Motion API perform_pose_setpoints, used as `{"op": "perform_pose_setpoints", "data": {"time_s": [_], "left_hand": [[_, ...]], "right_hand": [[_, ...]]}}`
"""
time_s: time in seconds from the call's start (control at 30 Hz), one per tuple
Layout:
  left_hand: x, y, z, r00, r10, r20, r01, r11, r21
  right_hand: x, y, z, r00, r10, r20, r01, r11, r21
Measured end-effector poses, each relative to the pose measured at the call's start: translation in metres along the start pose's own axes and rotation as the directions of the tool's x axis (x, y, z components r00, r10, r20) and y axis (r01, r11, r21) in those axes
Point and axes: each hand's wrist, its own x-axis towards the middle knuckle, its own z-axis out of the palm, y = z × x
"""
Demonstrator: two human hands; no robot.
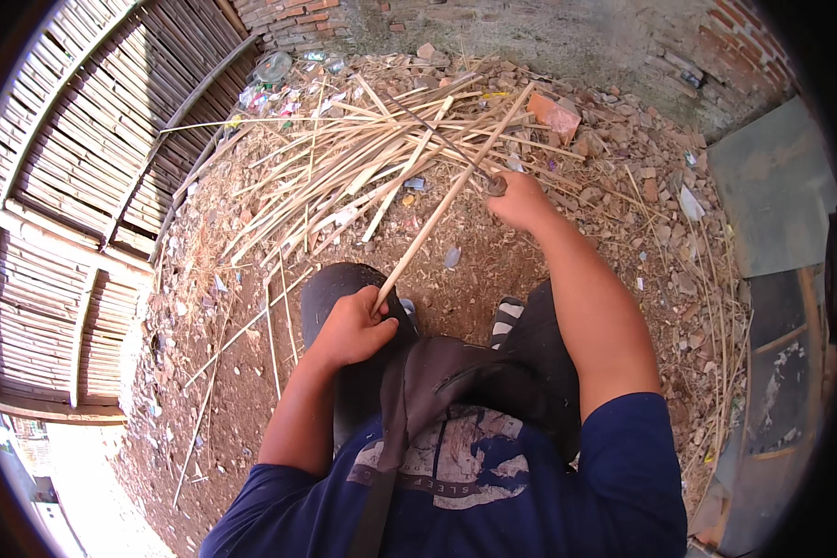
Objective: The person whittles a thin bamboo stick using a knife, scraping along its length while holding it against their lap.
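My left hand (355, 327) is closed around the lower end of a long pale bamboo strip (437, 212), just above my left knee. The strip slants up and away to the right. My right hand (521, 202) grips the dark handle of a long, thin-bladed knife (446, 139). Its dark blade points away to the left and crosses the bamboo strip near the handle; whether the two touch I cannot tell. Beyond both hands lies a loose pile of split bamboo strips (344, 177) on the ground.
A woven bamboo wall (93, 121) stands at the left and a brick-and-plaster wall (530, 37) at the back. Rubble and litter cover the dirt ground, with an orange brick chunk (555, 116) behind the pile. Grey panels (777, 186) lean at the right.
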Motion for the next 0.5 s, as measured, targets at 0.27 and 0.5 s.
{"op": "perform_pose_setpoints", "data": {"time_s": [0.27,0.5], "left_hand": [[0.003,-0.01,0.005,0.999,-0.021,-0.034,0.017,0.993,-0.121],[-0.005,-0.007,0.004,1.0,0.002,0.007,0.001,0.92,-0.391]], "right_hand": [[-0.033,-0.032,0.011,0.97,-0.241,0.031,0.242,0.968,-0.059],[-0.039,-0.034,-0.017,0.972,-0.208,-0.113,0.222,0.967,0.123]]}}
